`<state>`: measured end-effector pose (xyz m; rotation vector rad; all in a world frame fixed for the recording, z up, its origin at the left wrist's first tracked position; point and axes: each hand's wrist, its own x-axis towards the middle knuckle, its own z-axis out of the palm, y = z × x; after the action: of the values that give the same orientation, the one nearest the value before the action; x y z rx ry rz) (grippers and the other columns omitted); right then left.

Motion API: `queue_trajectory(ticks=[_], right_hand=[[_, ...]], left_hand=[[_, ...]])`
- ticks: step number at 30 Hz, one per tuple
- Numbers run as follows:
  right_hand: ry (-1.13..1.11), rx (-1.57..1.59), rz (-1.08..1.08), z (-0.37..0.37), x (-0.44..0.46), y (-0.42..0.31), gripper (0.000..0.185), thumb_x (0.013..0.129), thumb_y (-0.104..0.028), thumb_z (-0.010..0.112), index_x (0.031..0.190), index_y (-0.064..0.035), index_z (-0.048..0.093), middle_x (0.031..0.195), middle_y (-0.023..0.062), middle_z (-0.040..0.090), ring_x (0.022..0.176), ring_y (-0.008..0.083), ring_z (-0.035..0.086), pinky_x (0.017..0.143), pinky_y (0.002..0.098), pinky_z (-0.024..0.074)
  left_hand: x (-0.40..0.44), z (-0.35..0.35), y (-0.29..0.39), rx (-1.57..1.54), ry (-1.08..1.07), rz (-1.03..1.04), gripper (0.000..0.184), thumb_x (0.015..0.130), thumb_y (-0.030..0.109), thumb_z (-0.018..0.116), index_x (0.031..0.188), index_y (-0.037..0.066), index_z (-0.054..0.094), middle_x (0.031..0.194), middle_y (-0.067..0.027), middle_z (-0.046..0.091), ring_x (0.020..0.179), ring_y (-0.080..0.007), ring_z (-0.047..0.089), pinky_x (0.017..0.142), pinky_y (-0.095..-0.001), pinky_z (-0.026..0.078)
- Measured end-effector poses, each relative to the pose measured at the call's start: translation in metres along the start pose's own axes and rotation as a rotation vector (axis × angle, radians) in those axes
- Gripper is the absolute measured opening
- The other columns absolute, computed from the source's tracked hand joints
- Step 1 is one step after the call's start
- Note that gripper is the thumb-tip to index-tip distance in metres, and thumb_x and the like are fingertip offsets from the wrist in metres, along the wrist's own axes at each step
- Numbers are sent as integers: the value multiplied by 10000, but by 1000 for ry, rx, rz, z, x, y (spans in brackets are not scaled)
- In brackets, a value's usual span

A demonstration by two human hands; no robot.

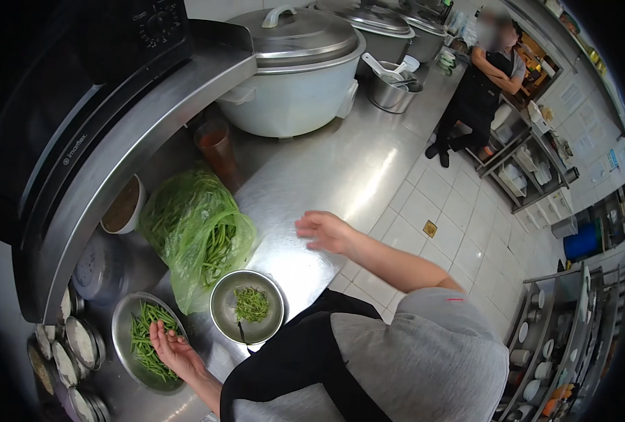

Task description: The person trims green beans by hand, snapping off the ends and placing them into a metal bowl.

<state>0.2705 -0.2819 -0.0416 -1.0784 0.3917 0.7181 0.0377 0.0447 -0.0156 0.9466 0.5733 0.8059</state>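
As right hand [323,232] hovers open, empty, inside counter edge [390,179], left hand [174,352] half-curled over bowl rim [121,325], grasp unclear

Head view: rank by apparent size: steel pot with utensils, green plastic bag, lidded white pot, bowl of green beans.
1. Lidded white pot
2. Green plastic bag
3. Bowl of green beans
4. Steel pot with utensils

Steel pot sits farther off, so its real size against the bowl is unsure.

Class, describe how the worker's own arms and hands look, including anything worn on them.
Both the left hand and right hand are ungloved, with bare forearms. The right sleeve is short and grey, with a small red mark.
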Motion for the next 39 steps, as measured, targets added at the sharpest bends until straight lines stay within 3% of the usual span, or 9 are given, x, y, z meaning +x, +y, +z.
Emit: queue_trajectory(ticks=[3, 7, 10, 22, 27, 30, 34, 37, 39], right_hand=[[-243, 18, 92, -42, 13, -30, 291, 870, -257, 485, 1097, -75, 505, 1066, 93, 566, 925, 225, 558, 818, 393, 442], [-94, 420, -682, -52, -6, -99, 282, 895, -252, 445, 1052, -22, 487, 960, 138, 577, 909, 276, 568, 794, 393, 473], [293, 640, -454, -119, 44, -90, 295, 891, -214, 426, 1073, 18, 452, 948, 154, 573, 864, 278, 579, 765, 378, 483], [275, 330, -548, -125, 46, -50, 256, 855, -75, 409, 1088, 22, 364, 935, 183, 554, 761, 250, 594, 671, 347, 515], [41, -687, -140, -111, 28, -74, 224, 861, -178, 503, 1007, -10, 488, 971, 123, 581, 736, 176, 599, 667, 289, 508], [-148, -970, -134, -102, -2, -118, 405, 844, -274, 559, 1152, -19, 493, 1134, 120, 545, 954, 196, 575, 772, 339, 493], [-178, 284, -816, -124, -15, -166, 355, 890, -262, 489, 1143, -12, 490, 1103, 109, 559, 981, 214, 570, 773, 358, 481], [49, -118, -394, -152, -1, -156, 370, 904, -273, 460, 1130, 19, 473, 1115, 141, 551, 1049, 242, 538, 847, 382, 455], [-143, -49, -576, -133, -36, -167, 354, 909, -318, 446, 1022, 13, 504, 1102, 174, 553, 1034, 282, 543, 888, 401, 431]], left_hand=[[3, 1, 1, 3, -4, 7, 305, 898, 105, 474, 1191, 29, 439, 1100, -62, 543, 728, -45, 502, 549, -145, 419], [3, -1, 0, -11, -8, 8, 307, 897, 101, 470, 1193, 26, 435, 1105, -64, 542, 726, -45, 505, 551, -142, 424], [2, 3, -1, 13, -10, 12, 314, 898, 94, 462, 1202, 23, 428, 1122, -72, 535, 732, -46, 510, 550, -139, 425], [-2, 3, -2, 3, 9, 12, 313, 905, 95, 447, 1210, 27, 425, 1129, -60, 528, 742, -42, 507, 560, -140, 417], [1, -2, -1, -7, -1, 11, 298, 905, 102, 456, 1196, 40, 440, 1087, -45, 547, 714, -42, 512, 518, -134, 406], [4, -2, -1, -11, 22, 27, 294, 904, 102, 460, 1189, 36, 443, 1073, -45, 554, 706, -43, 517, 502, -133, 404], [4, 1, 4, -2, -6, 54, 296, 901, 106, 467, 1191, 45, 445, 1100, -67, 540, 717, -43, 502, 533, -141, 407], [-2, -1, 9, 24, 12, 47, 308, 896, 105, 474, 1195, 37, 441, 1123, -73, 527, 720, -44, 494, 544, -139, 397], [0, -3, 9, 35, 38, 33, 323, 890, 98, 478, 1203, 29, 434, 1142, -71, 520, 717, -47, 492, 548, -137, 391]])
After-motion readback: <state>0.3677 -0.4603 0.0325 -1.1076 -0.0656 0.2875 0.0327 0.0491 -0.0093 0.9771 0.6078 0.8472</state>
